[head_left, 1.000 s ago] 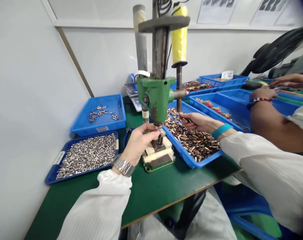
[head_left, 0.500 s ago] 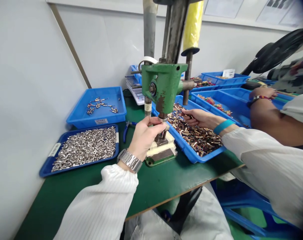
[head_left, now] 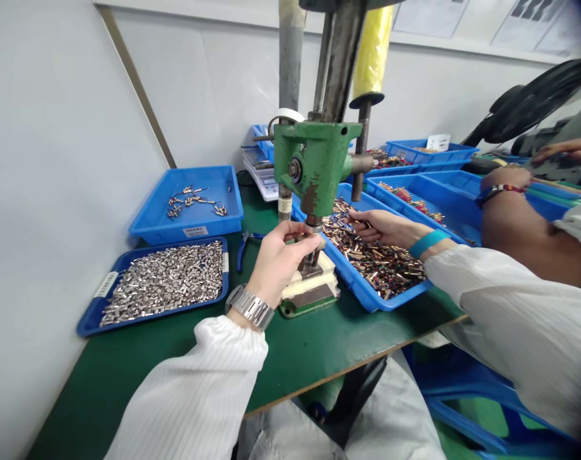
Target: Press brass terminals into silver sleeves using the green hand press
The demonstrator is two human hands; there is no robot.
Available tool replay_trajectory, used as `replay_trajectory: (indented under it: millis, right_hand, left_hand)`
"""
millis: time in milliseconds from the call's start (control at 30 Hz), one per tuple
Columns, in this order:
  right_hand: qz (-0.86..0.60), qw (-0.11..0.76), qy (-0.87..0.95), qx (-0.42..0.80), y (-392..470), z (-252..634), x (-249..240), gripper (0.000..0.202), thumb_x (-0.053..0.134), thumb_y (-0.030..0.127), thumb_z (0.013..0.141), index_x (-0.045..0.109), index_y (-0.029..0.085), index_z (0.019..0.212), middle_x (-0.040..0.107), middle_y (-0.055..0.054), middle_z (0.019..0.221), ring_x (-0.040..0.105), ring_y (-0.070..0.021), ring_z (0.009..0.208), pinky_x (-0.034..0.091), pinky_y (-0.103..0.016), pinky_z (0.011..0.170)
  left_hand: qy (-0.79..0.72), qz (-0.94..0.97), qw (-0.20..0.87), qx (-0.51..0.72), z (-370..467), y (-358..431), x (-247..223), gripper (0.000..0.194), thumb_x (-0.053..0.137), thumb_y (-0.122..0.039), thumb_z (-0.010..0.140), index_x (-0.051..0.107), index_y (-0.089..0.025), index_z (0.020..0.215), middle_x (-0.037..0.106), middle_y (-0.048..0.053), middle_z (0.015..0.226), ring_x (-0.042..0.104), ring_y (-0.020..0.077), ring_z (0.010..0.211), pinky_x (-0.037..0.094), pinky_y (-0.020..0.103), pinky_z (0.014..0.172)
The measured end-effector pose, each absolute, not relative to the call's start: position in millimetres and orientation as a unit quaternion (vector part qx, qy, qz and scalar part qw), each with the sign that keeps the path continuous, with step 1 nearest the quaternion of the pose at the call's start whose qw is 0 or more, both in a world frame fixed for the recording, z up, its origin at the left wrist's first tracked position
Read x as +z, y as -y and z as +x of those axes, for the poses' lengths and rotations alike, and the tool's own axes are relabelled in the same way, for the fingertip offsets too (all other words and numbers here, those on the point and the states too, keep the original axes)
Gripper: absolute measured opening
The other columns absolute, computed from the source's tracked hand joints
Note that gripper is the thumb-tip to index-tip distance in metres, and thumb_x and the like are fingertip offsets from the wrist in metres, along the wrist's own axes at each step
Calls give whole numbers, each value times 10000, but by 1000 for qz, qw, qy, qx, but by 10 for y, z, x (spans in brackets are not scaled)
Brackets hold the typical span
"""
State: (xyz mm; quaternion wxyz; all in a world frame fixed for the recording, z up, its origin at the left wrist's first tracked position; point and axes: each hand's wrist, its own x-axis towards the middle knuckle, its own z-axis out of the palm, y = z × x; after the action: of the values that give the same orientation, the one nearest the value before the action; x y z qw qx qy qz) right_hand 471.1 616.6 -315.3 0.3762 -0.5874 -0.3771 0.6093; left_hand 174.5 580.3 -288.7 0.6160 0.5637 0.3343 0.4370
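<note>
My left hand (head_left: 283,255), with a metal watch at the wrist, is closed in a pinch at the tool end of a green hand press (head_left: 314,166). What its fingertips hold is too small and covered to make out. Over a blue tray (head_left: 367,297) heaped with small brass-coloured metal parts (head_left: 381,262), my right hand (head_left: 381,229) has its thumb and fingers pressed together. It wears a turquoise wristband, and whatever sits between its fingertips cannot be told. The yellow-wrapped press handle (head_left: 373,51) hangs behind the press head, touched by neither hand.
Silver metal pieces fill a shallow dark blue tray (head_left: 226,291) at left. Behind it a blue bin (head_left: 189,223) holds several small assemblies. Blue-handled pliers (head_left: 241,252) lie beside the press, a scale (head_left: 266,185) behind. A co-worker's arm (head_left: 505,217) reaches over bins at right.
The view has shifted slightly. Both my hands keep nearly the same positions. At the far right, a co-worker's other hand has come further into view.
</note>
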Motion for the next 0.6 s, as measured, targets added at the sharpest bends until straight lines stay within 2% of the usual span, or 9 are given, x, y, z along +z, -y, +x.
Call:
replay_trajectory:
  millis: [133,300,600]
  right_hand:
    - [-594,377,373,604,-6163,4699,-3142,238,398,345,1013,512,172,896,246,76,603,151,-39,404,99,-168,337]
    - [-588,375,375,611,-6171,4716,-3164,241,411,353,1012,505,176,879,221,77,603,144,-45,420,98,-171,344]
    - [-577,381,391,608,-6145,4704,-3158,231,438,346,1005,483,181,850,224,74,617,153,-49,443,113,-171,360]
  left_hand:
    - [-330,564,622,432,1719,-5791,-2867,148,714,-257,738,661,-166,842,666,25,846,611,154,798,466,300,762]
    - [-336,567,615,433,1745,-5788,-2872,180,727,-284,727,669,-159,843,673,33,885,605,159,833,458,304,783]
    - [-342,549,612,455,1786,-5772,-2890,202,764,-266,670,616,-176,773,665,17,825,607,159,789,470,316,772]
